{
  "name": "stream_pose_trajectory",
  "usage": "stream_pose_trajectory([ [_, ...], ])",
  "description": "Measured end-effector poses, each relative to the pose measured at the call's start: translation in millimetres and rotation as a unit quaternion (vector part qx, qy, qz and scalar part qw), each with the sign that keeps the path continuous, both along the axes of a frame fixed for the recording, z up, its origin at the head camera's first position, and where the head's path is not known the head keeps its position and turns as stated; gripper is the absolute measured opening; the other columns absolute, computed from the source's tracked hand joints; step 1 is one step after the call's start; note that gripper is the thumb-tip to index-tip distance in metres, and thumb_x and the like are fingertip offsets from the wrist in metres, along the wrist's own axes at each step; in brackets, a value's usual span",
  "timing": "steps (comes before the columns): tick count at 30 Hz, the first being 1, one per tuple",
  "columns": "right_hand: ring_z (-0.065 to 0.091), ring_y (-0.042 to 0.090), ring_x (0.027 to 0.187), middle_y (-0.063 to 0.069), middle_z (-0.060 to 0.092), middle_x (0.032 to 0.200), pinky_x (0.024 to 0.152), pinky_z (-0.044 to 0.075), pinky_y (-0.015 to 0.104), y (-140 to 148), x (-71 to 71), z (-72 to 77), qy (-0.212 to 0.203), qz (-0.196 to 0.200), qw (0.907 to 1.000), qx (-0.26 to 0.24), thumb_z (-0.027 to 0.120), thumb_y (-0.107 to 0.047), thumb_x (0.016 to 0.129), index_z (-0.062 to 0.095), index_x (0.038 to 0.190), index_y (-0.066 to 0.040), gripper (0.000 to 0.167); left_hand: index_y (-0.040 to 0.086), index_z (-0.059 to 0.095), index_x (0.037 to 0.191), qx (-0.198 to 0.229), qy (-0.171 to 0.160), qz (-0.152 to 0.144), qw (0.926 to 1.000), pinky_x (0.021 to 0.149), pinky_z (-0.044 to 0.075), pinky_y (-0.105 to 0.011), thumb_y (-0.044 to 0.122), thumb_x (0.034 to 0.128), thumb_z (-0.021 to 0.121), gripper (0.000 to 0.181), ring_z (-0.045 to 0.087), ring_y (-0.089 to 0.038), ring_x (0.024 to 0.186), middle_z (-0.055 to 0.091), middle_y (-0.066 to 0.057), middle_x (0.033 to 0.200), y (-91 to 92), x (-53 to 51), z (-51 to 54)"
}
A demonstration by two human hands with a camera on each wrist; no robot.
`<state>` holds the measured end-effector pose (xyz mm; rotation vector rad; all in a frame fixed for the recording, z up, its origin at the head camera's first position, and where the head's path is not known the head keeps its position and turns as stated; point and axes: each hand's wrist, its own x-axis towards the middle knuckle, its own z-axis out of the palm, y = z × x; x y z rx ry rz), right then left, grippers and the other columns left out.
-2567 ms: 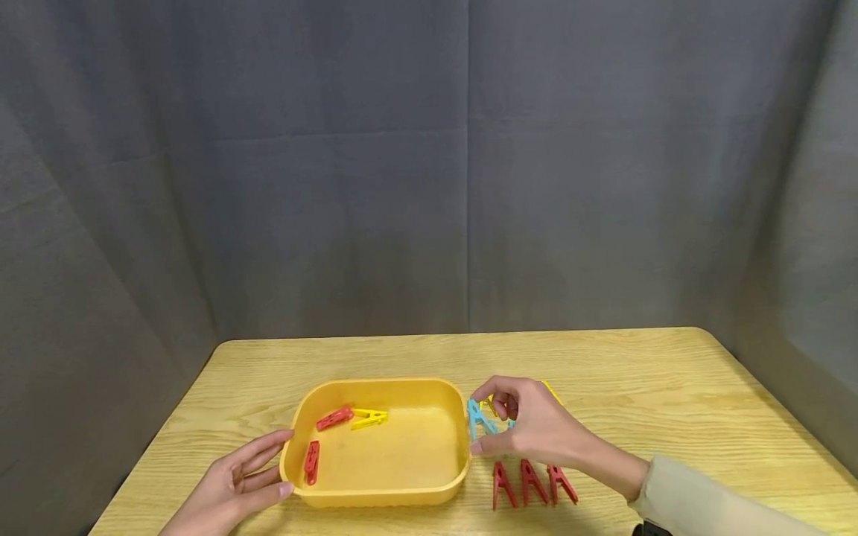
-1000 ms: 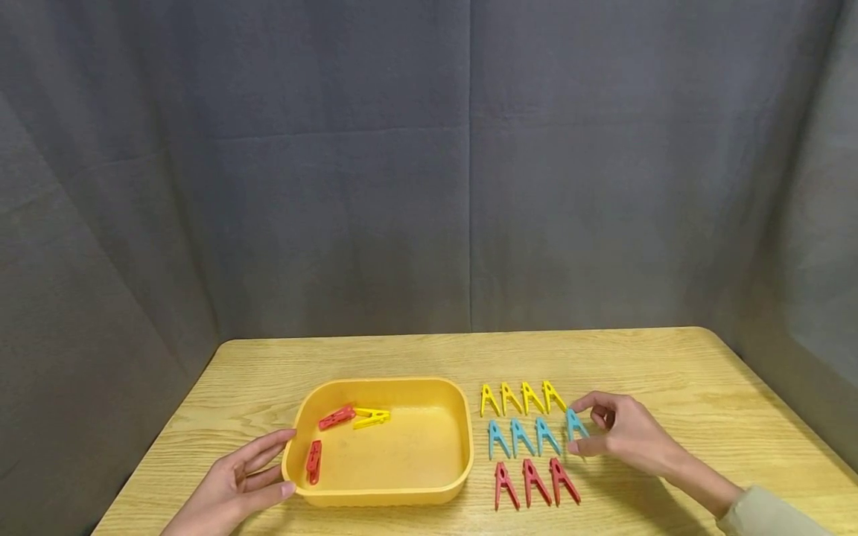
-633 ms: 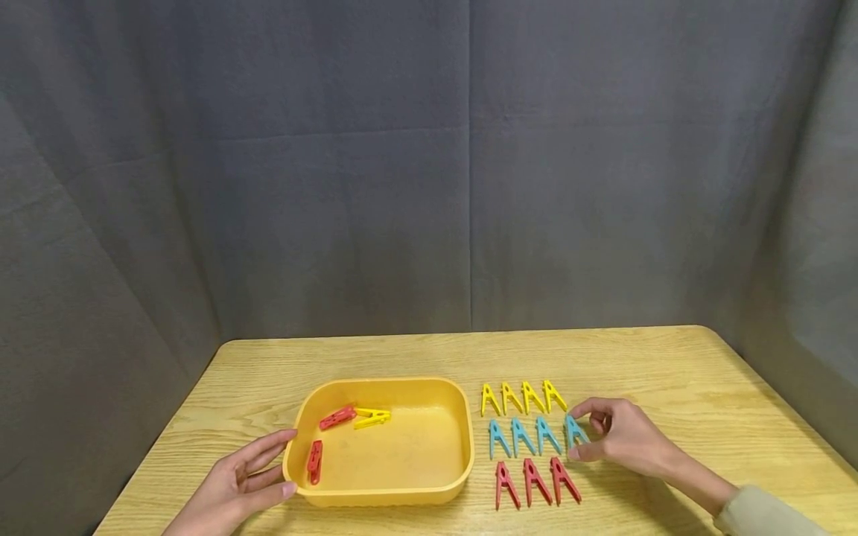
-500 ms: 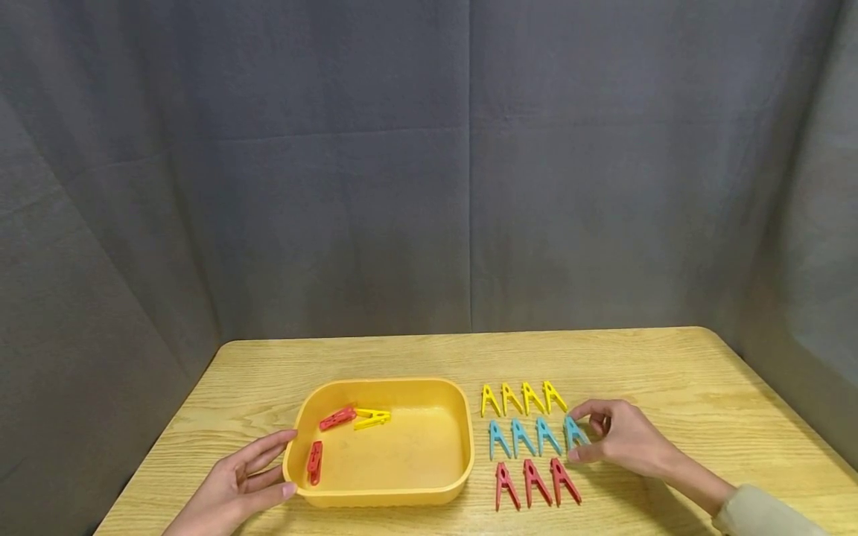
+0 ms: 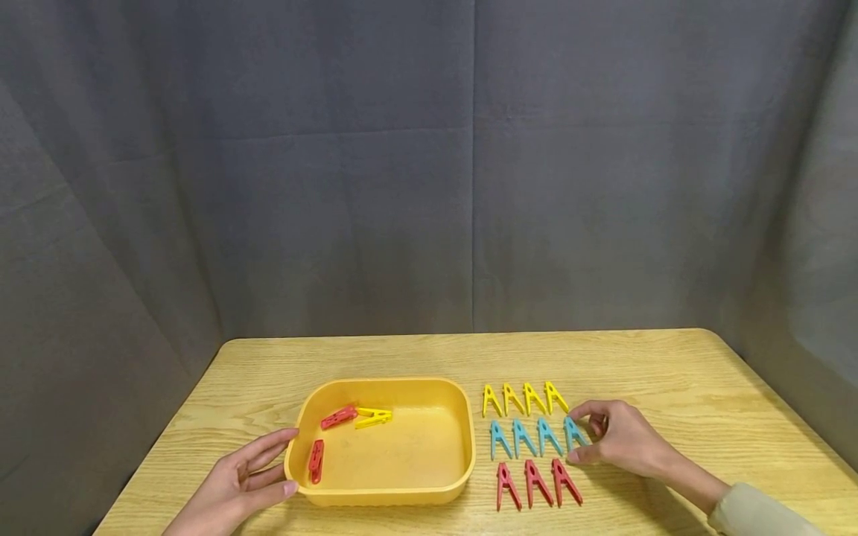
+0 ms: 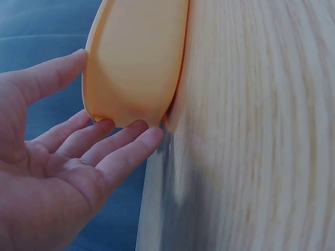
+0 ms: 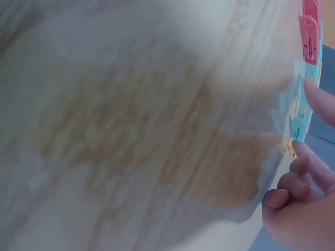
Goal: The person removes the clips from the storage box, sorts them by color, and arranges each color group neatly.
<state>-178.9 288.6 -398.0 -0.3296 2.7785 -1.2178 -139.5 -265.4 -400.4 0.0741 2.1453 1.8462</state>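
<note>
My left hand (image 5: 234, 480) rests its fingertips and thumb against the left end of a yellow plastic tub (image 5: 385, 497); in the left wrist view, its fingers (image 6: 128, 157) are fairly straight. Inside lie two red clothespins (image 5: 316, 461) and a yellow clothespin (image 5: 374, 418). At the right end of a row of blue clothespins (image 5: 524, 438), my right hand (image 5: 623, 439) has index finger and thumb at the two ends of the last blue clothespin (image 5: 574, 433). That clothespin lies on the table between them, partly seen in the right wrist view.
Several yellow clothespins (image 5: 512, 400) form a row behind the blue ones. Three red clothespins (image 5: 536, 484) stand in a row in front. All lie right of the tub on a wooden table (image 5: 637, 357), with a grey curtain (image 5: 375, 186) behind.
My right hand has carried the blue clothespin from beside the tub to the right end of the blue row and lowered it to the table. My left hand has stayed at the tub.
</note>
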Motion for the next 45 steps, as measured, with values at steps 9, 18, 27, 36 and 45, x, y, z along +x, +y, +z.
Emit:
stream_pose_trajectory([
  [9,0.043,0.013,0.064,0.001,0.05,0.073,0.059,0.033,0.027,0,-1.9,-0.9,0.011,0.002,0.9999,0.008,0.099,-0.021,0.071,0.072,0.117,0.001,0.057,-0.009,0.033,0.159,-0.002,0.001,0.002,1.0,0.097,0.058,-0.039,0.013,0.0921,0.084,0.087,0.05,-0.044,0.14,0.034,-0.031,0.163,-0.2,-0.2,0.3],
  [18,0.043,0.014,0.066,0.002,0.05,0.074,0.06,0.034,0.028,0,-2.4,-2.5,0.012,-0.003,0.9998,0.013,0.099,-0.021,0.071,0.072,0.118,0.0,0.058,-0.01,0.033,0.158,0.0,0.008,-0.002,1.0,0.097,0.058,-0.039,0.012,0.0923,0.083,0.086,0.051,-0.046,0.138,0.034,-0.032,0.163,-0.2,0.3,0.2],
  [27,0.043,0.013,0.065,0.002,0.05,0.074,0.06,0.035,0.028,0,-2.4,-2.1,0.018,0.004,0.9997,0.018,0.1,-0.022,0.07,0.072,0.118,0.0,0.06,-0.009,0.035,0.158,-0.01,0.012,0.004,0.9999,0.097,0.058,-0.039,0.013,0.0921,0.084,0.085,0.049,-0.048,0.139,0.034,-0.032,0.163,-0.6,0.5,-0.3],
  [36,0.042,0.012,0.062,0.002,0.051,0.074,0.055,0.033,0.027,-1,5.9,16.4,0.023,-0.015,0.9992,0.028,0.098,-0.021,0.074,0.073,0.119,-0.001,0.055,-0.007,0.035,0.159,-0.016,0.003,0.008,0.9998,0.097,0.058,-0.038,0.015,0.0923,0.084,0.086,0.048,-0.045,0.141,0.035,-0.03,0.163,0.7,-0.1,1.5],
  [45,0.042,0.009,0.056,-0.004,0.054,0.073,0.051,0.036,0.027,-38,5.1,58.9,0.064,0.046,0.9954,0.054,0.089,-0.022,0.087,0.074,0.113,-0.004,0.035,-0.007,0.035,0.159,-0.011,0.01,0.005,0.9999,0.098,0.058,-0.037,0.014,0.0927,0.083,0.085,0.048,-0.046,0.141,0.036,-0.029,0.163,0.6,1.7,2.3],
])
